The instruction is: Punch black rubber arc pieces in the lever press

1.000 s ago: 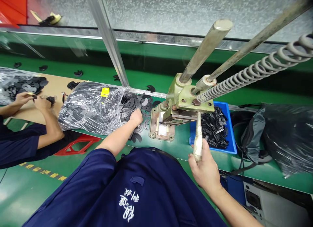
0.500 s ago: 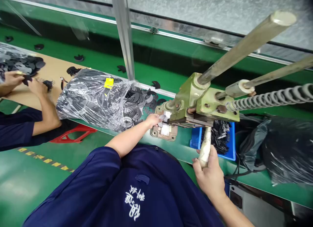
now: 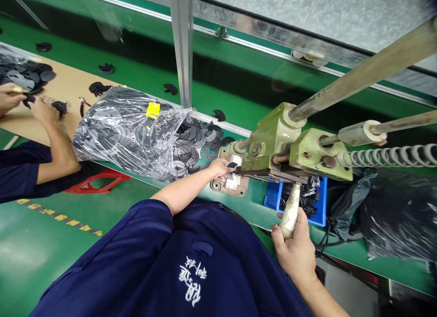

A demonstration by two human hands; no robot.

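My left hand reaches in under the green cast-iron hand press, pinching a small black rubber piece at the die. Below it lies the press's metal base plate, with a pale insert showing. My right hand is wrapped around the white-taped lever handle that hangs down from the press. A coil spring and steel rods run from the press to the upper right.
Beside the press, loose black curved pieces spill from a clear plastic bag. A blue tray holds black strips. A co-worker's hands work over a cardboard sheet at the left. A black bag lies at the right.
My left hand has moved from the pile of black pieces to the die under the press, with a black piece now showing in its fingers. My right hand stays on the handle.
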